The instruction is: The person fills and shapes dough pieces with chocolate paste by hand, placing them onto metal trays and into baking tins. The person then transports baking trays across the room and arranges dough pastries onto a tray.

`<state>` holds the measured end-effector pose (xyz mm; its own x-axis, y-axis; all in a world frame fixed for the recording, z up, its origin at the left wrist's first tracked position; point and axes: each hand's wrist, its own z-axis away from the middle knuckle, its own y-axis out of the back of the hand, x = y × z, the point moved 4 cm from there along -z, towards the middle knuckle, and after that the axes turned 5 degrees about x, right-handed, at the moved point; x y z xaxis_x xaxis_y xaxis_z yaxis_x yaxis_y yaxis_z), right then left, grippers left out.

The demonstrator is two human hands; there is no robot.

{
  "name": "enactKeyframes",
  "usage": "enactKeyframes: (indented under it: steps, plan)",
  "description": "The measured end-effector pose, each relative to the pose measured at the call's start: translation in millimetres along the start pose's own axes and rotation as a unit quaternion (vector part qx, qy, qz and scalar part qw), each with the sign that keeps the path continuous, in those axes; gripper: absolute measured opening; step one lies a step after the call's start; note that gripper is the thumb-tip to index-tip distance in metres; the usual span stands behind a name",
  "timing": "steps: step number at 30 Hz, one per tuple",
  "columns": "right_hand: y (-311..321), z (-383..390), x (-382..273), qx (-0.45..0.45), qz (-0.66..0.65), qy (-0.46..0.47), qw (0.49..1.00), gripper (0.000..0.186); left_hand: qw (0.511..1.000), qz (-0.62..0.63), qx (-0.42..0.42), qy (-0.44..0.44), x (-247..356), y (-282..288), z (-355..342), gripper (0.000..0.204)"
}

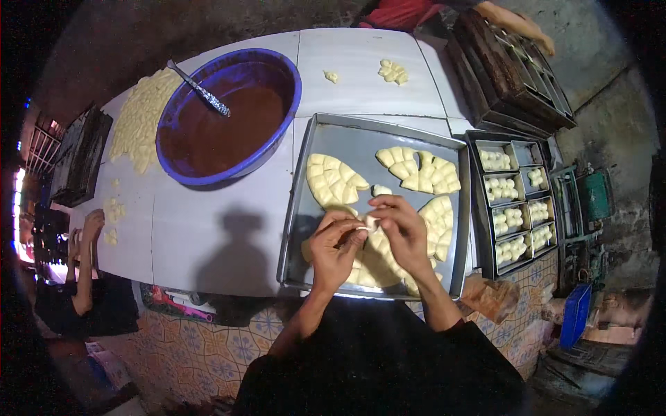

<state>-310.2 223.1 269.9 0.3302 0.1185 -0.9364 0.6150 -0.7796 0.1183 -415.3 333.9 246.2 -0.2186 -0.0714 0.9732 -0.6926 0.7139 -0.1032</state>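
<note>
Over a metal tray [343,136] on the white tiled table, my left hand [336,249] and my right hand [406,239] pinch a small pale dough piece [369,224] between their fingertips. Beneath and around them lie cut dough sections [331,179], scored into small pieces, with further sections at the back right [437,177]. A single lump of dough [381,189] sits just behind my fingers. Parts of the dough under my hands are hidden.
A blue basin [291,97] of brown mixture with a metal utensil [201,90] is left of the tray. Pans of dough balls [503,187] and dark moulds [485,76] stand right. A co-worker's hands [90,229] handle dough pieces at left; another person's arm [520,24] reaches over the moulds.
</note>
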Motion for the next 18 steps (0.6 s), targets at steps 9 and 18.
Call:
enactKeyframes:
  steps: [9,18]
  plan:
    - [-7,9,42,0.001,-0.010,-0.171,0.985,0.017,0.997,-0.037,-0.040,0.048,-35,1,-8,0.016]
    - [20,-33,98,-0.144,0.107,-0.188,0.966,0.035,0.994,0.095,-0.020,0.042,-48,6,-20,0.045]
